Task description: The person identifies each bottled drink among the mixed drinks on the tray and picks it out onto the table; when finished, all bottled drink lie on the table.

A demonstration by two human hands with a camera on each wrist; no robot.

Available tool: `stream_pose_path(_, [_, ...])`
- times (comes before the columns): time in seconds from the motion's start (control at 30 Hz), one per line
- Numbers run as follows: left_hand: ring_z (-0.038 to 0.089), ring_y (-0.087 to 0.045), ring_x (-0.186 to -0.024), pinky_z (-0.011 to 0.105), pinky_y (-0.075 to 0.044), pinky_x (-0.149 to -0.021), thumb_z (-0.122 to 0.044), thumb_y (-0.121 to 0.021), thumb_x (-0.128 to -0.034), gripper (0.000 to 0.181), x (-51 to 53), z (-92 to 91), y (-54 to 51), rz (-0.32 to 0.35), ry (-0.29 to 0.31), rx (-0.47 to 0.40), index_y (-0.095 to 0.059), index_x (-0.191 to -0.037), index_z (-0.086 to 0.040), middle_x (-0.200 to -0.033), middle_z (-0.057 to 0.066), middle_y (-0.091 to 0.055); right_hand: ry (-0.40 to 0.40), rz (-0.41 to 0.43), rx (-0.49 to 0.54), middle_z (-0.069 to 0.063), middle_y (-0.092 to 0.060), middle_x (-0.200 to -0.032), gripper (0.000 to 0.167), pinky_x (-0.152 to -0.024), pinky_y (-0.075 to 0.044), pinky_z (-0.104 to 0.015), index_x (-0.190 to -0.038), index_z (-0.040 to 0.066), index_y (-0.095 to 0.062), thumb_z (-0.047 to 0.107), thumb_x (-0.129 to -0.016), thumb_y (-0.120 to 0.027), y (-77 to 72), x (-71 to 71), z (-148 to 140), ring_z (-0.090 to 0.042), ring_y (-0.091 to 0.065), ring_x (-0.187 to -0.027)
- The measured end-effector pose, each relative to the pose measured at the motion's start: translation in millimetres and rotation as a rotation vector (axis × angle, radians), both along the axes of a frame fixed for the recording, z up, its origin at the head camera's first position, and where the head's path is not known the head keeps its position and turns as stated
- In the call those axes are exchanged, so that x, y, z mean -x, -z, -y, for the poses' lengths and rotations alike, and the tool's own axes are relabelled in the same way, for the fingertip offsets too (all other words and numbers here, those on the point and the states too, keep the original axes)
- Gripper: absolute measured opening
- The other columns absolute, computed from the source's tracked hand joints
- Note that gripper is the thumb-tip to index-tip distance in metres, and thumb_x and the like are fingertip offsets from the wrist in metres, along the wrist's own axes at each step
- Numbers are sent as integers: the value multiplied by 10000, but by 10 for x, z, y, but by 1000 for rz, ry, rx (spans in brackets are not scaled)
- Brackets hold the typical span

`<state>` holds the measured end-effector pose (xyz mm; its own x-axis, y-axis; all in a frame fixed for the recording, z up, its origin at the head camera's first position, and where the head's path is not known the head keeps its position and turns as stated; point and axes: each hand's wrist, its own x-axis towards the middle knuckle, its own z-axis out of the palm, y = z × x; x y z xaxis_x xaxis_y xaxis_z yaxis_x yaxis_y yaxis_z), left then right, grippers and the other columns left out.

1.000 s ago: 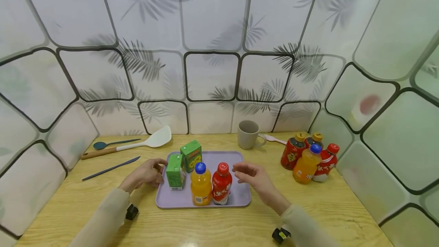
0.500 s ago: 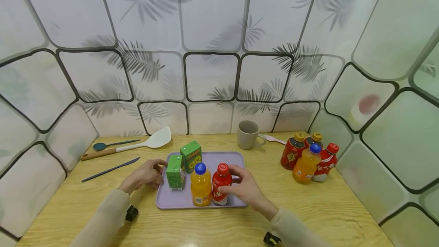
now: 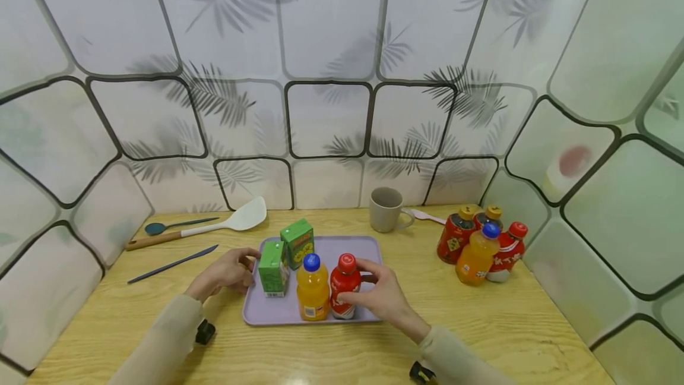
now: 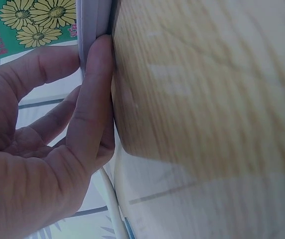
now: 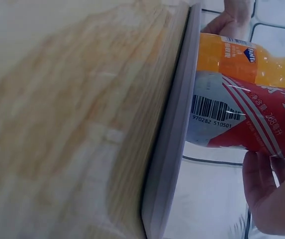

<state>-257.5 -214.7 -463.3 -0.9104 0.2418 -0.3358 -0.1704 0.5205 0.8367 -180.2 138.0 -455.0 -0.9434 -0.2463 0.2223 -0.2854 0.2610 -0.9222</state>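
A dark teal spoon [image 3: 155, 228] lies by the back left corner of the wood-grain surface [image 3: 502, 319], bowl toward the left edge. In front of it is a white turner [image 3: 248, 215] with a wooden handle, then a slim dark blue utensil [image 3: 173, 263], slanting. A grey mug [image 3: 383, 211] stands upright near the back edge, its handle toward a pale pink utensil [image 3: 424, 216]. Toward the right edge cluster two yellow-capped bottles [image 3: 455, 239], a blue-capped orange drink bottle [image 3: 475, 257] and a red-capped bottle [image 3: 506, 257]. Leaf-patterned wall covering [image 3: 331, 16] rises behind the back edge.
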Motion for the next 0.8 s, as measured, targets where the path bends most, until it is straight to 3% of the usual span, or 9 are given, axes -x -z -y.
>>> stream_pose_path(0.27, [221,-566,-814,333,-591,-634,113,-609,-738,651,-3,-8,-7,0,3,4,-460,-1364,16,-1081,178,-485,103,6,2,-95,-692,-1151,592,-839,-559,-390,-1235,89,-675,176,-688,-884,-38,1,-41,-248,-649,-951])
stream_pose_path(0.53, [208,-560,-804,317,-591,-639,103,-600,-742,651,6,-3,-13,-4,29,-2,-437,-1369,36,-1070,172,-470,181,-17,30,-58,-710,-1135,627,-874,-536,-491,-1266,93,-663,180,-686,-887,-100,62,-161,-224,-630,-973])
stream_pose_path(0.8, [219,-556,-812,329,-588,-632,116,-603,-737,645,-15,-9,-16,-1,1,-6,-456,-1358,29,-1063,172,-477,233,-7,7,-66,-702,-1144,643,-816,-531,-345,-1270,81,-656,203,-683,-889,-142,76,-275,-251,-615,-984])
